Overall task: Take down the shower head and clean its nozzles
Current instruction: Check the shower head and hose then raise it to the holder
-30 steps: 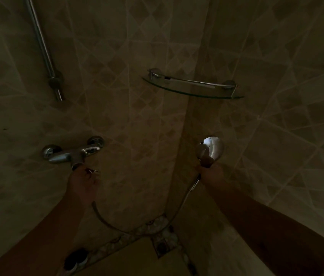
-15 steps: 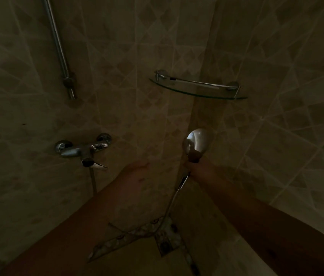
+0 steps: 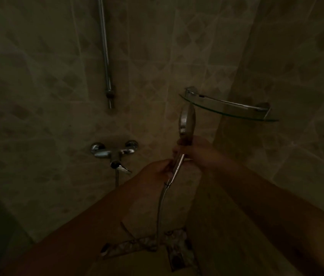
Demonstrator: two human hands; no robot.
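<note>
The chrome shower head (image 3: 186,120) stands upright in the dim shower corner, turned edge-on, its round face toward the left. My right hand (image 3: 195,151) is closed around its handle just under the head. My left hand (image 3: 158,169) grips the lower end of the handle where the metal hose (image 3: 160,208) joins it. The hose hangs down from there toward the floor.
The chrome mixer tap (image 3: 115,153) with its lever sits on the tiled wall to the left of my hands. A vertical riser rail (image 3: 105,56) runs above it. A glass corner shelf (image 3: 228,108) juts out just right of the shower head. A patterned tile strip (image 3: 141,244) marks the floor edge.
My left hand left the tap lever, crossed to the right and took hold of the handle's lower end. The shower head turned from facing me to edge-on. The view shifted left.
</note>
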